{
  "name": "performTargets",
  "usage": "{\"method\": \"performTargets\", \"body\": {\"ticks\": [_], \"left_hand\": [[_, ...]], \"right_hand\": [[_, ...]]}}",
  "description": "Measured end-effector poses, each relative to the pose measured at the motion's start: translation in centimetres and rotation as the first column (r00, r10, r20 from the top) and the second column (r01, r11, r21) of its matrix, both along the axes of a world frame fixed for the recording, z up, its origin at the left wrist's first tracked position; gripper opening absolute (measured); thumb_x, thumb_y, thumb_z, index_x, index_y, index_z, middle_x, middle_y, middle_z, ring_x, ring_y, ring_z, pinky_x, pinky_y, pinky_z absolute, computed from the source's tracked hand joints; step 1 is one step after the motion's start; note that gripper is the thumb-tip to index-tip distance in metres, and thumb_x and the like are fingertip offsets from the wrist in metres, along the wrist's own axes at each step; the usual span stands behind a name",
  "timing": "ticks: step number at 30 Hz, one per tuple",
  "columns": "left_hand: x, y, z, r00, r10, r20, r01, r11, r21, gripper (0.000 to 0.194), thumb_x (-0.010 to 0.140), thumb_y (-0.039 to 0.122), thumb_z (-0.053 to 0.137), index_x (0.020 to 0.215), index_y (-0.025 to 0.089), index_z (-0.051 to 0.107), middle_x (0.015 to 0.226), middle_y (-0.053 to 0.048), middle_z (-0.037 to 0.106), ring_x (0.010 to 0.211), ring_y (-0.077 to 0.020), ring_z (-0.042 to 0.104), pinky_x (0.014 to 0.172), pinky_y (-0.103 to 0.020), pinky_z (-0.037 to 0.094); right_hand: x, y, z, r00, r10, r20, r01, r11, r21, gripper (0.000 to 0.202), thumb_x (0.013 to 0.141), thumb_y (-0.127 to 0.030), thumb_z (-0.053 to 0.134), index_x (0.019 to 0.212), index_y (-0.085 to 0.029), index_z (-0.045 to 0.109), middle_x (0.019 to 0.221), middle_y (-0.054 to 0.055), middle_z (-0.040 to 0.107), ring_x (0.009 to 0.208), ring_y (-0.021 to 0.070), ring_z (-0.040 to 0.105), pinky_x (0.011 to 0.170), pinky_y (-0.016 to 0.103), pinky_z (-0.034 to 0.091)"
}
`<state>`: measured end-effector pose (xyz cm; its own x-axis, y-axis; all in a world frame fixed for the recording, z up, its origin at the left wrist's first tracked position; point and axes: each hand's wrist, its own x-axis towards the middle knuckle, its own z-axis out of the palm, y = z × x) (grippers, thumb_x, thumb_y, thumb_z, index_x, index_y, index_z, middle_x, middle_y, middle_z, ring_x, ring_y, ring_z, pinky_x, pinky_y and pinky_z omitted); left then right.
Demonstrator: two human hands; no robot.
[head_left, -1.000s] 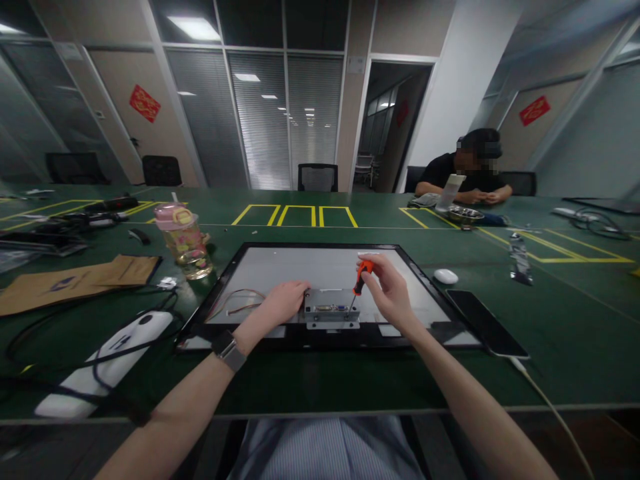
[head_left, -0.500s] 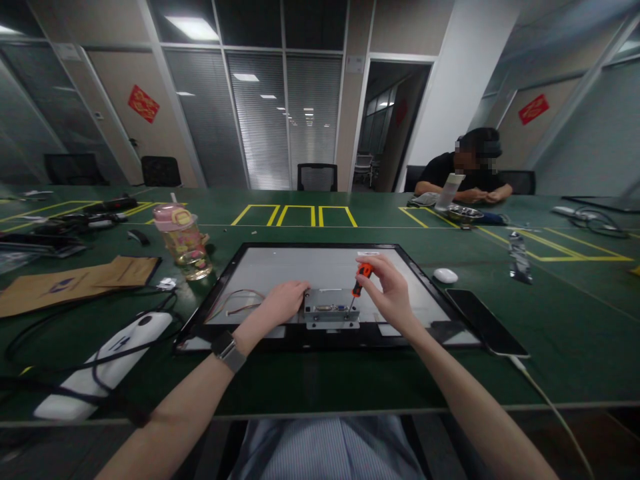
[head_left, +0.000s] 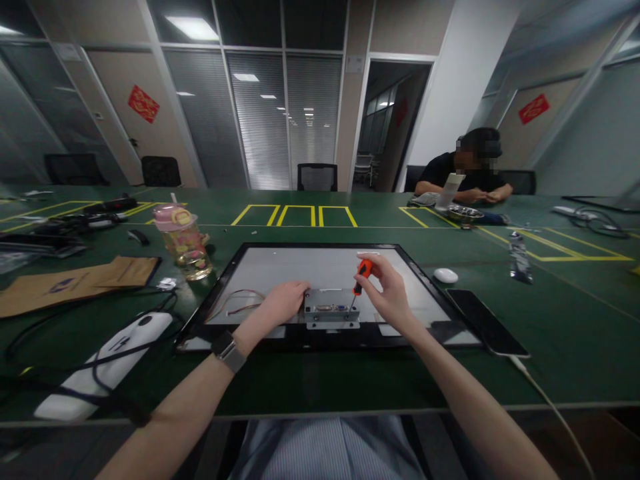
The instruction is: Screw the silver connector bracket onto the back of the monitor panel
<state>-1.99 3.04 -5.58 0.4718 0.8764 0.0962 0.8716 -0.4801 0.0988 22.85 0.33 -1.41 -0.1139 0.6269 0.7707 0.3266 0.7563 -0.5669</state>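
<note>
Pinching the orange-and-black screwdriver (head_left: 364,270) in its fingers, the right hand (head_left: 393,290) slants it down to the right end of the metal box (head_left: 327,317), whose left end the left hand (head_left: 285,301) touches, though whether those fingers grip I cannot tell.

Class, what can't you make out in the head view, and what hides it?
Head view:
Screwdriver: tip too fine to tell what, if anything, it touches.
Left hand: its back hides the undersides of its fingers.
White device: markings too small to read.
Pale cable: far end cut off by the lower edge.
</note>
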Motion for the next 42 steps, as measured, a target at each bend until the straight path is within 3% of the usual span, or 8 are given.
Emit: {"method": "performTargets", "body": {"ticks": [6,13,20,26,31,34,38,42], "left_hand": [[-0.06,0.08,-0.17,1.000,0.005,0.009,-0.005,1.000,-0.001,0.031,0.095,0.015,0.037,0.117,0.018,0.058,0.113,-0.011,0.069,0.105,-0.0232,0.065,0.091,-0.035,0.049],[-0.08,0.05,0.00,1.000,-0.001,0.012,0.001,1.000,-0.006,0.031,0.095,0.015,0.038,0.118,0.019,0.058,0.112,-0.011,0.069,0.106,-0.0227,0.065,0.093,-0.035,0.049],[0.00,-0.01,0.05,1.000,-0.002,0.008,0.002,1.000,0.003,0.032,0.094,0.014,0.039,0.119,0.017,0.058,0.114,-0.012,0.069,0.108,-0.0232,0.065,0.093,-0.035,0.049],[-0.04,0.02,-0.04,1.000,-0.003,0.011,0.003,1.000,0.002,0.032,0.095,0.014,0.039,0.119,0.018,0.058,0.114,-0.011,0.069,0.109,-0.0232,0.064,0.095,-0.035,0.049],[-0.13,0.17,-0.30,1.000,-0.011,0.014,0.011,1.000,0.013,0.031,0.094,0.013,0.039,0.118,0.017,0.058,0.112,-0.012,0.069,0.106,-0.0237,0.065,0.092,-0.035,0.049],[-0.14,0.17,-0.34,1.000,-0.013,0.020,0.012,1.000,0.014,0.031,0.094,0.014,0.037,0.117,0.017,0.058,0.111,-0.013,0.069,0.103,-0.0241,0.066,0.089,-0.036,0.049],[-0.12,0.10,-0.36,0.999,-0.014,0.039,0.014,1.000,0.002,0.031,0.095,0.015,0.037,0.117,0.017,0.058,0.109,-0.012,0.069,0.101,-0.0247,0.066,0.087,-0.037,0.049],[-0.24,-0.20,0.17,0.992,-0.037,0.120,0.035,0.999,0.022,0.030,0.094,0.015,0.038,0.117,0.017,0.058,0.110,-0.012,0.067,0.098,-0.0238,0.065,0.086,-0.036,0.049]], "right_hand": [[0.17,-0.33,-0.06,0.989,0.148,0.008,-0.148,0.989,-0.021,0.034,0.093,-0.022,0.051,0.126,-0.025,0.049,0.100,0.007,0.064,0.083,0.0186,0.066,0.080,0.039,0.057],[0.45,-0.20,0.31,0.989,0.025,0.147,-0.030,0.999,0.037,0.031,0.088,-0.025,0.062,0.118,-0.026,0.057,0.102,0.007,0.063,0.088,0.0207,0.060,0.081,0.039,0.053],[0.59,-0.17,0.36,0.979,0.180,0.095,-0.178,0.984,-0.028,0.037,0.093,-0.021,0.050,0.130,-0.024,0.049,0.099,0.007,0.065,0.088,0.0197,0.065,0.085,0.040,0.053],[0.34,-0.10,0.34,0.992,0.079,0.100,-0.080,0.997,0.005,0.029,0.087,-0.026,0.064,0.115,-0.026,0.059,0.098,0.007,0.064,0.086,0.0203,0.061,0.082,0.038,0.053],[0.22,-0.15,-0.07,0.975,0.220,-0.022,-0.221,0.972,-0.084,0.038,0.092,-0.023,0.054,0.130,-0.027,0.049,0.101,0.007,0.064,0.087,0.0191,0.065,0.083,0.039,0.056],[0.43,-0.31,0.02,0.957,0.291,-0.013,-0.291,0.951,-0.103,0.036,0.095,-0.023,0.048,0.131,-0.027,0.046,0.109,0.009,0.063,0.088,0.0191,0.066,0.080,0.039,0.056],[0.58,-0.34,0.34,0.979,0.176,0.107,-0.174,0.984,-0.028,0.033,0.091,-0.025,0.057,0.124,-0.027,0.055,0.107,0.008,0.063,0.097,0.0222,0.062,0.088,0.042,0.052],[0.49,-0.20,0.40,0.992,0.071,0.101,-0.074,0.997,0.023,0.029,0.089,-0.024,0.061,0.118,-0.027,0.059,0.102,0.007,0.062,0.094,0.0221,0.060,0.085,0.039,0.052]]}}
